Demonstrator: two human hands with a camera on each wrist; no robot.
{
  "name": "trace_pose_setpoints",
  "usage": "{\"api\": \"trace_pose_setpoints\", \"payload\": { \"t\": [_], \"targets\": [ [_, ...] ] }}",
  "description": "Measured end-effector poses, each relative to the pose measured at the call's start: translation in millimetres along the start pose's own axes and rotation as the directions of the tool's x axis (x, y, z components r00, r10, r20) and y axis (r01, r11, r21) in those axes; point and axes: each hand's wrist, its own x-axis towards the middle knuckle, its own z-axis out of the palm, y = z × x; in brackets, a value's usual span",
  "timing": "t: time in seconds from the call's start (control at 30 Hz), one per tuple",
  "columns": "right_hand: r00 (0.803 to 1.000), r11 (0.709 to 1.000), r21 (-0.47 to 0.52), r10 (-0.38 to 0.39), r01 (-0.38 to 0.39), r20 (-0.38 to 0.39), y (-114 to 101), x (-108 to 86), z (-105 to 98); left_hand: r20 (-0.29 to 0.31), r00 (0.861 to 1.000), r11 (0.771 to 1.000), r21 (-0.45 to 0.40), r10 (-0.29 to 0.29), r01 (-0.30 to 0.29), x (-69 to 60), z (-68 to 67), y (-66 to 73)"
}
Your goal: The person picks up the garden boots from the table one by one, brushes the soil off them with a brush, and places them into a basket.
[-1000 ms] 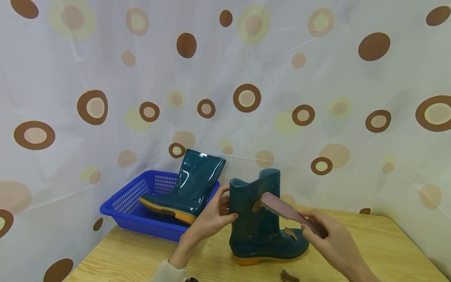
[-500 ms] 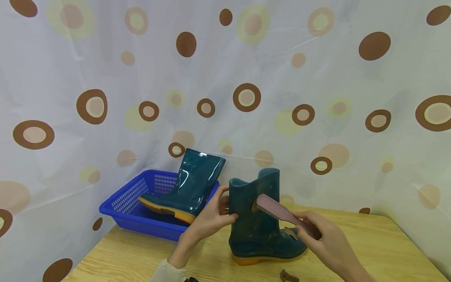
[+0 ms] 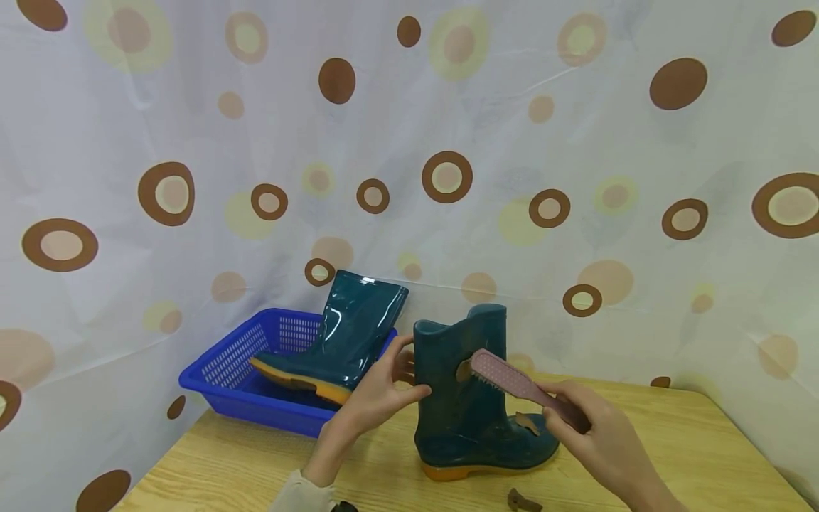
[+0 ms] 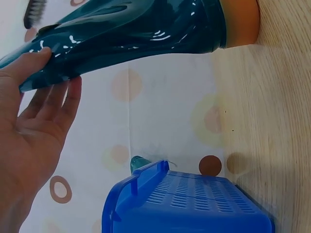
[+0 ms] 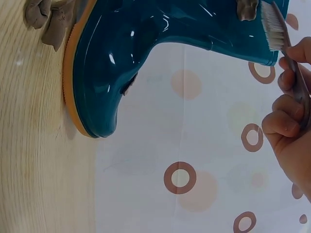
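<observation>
A dark teal rain boot (image 3: 461,419) with an orange sole stands upright on the table, toe to the right. My left hand (image 3: 384,387) steadies the back of its shaft, thumb on the near side and fingers round behind, as the left wrist view also shows. The pink brush (image 3: 505,373) is gripped by its handle in my right hand (image 3: 604,441). Its pale bristles (image 5: 273,28) are beside a brown mud patch (image 5: 247,8) on the shaft; whether they touch it I cannot tell. Another brown piece (image 3: 527,424) lies on the boot's instep.
Left of the boot is a blue plastic basket (image 3: 256,412) holding a second teal boot (image 3: 358,320), tilted over its rim. Brown lumps (image 3: 523,501) lie on the wooden table (image 3: 691,441) near its front. A dotted curtain (image 3: 499,128) hangs behind.
The brush has shifted slightly left along the shaft and then back right, near the mud patch. My left hand keeps its place on the boot.
</observation>
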Motion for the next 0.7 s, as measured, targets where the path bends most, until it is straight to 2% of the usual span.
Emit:
{"api": "trace_pose_setpoints", "payload": {
  "t": [0.1,0.23,0.53,0.7],
  "targets": [
    [0.999,0.999,0.018,-0.036,0.037,-0.04,2,0.4,1,0.002,1.0,1.0,0.002,-0.001,0.001,-0.9,-1.7,0.7],
    [0.998,0.998,0.011,-0.056,0.056,-0.029,5,1.1,5,0.024,1.0,1.0,-0.01,0.006,-0.005,-1.9,-4.5,1.5],
    [0.991,0.984,-0.134,-0.122,0.114,-0.052,11,1.4,8,0.067,0.998,0.999,-0.033,0.0,0.002,-3.6,-8.1,1.6],
    [0.991,0.984,-0.124,-0.129,0.124,-0.032,15,1.0,7,0.06,0.998,1.0,-0.027,-0.01,0.012,-3.6,-8.0,0.3]
  ]
}}
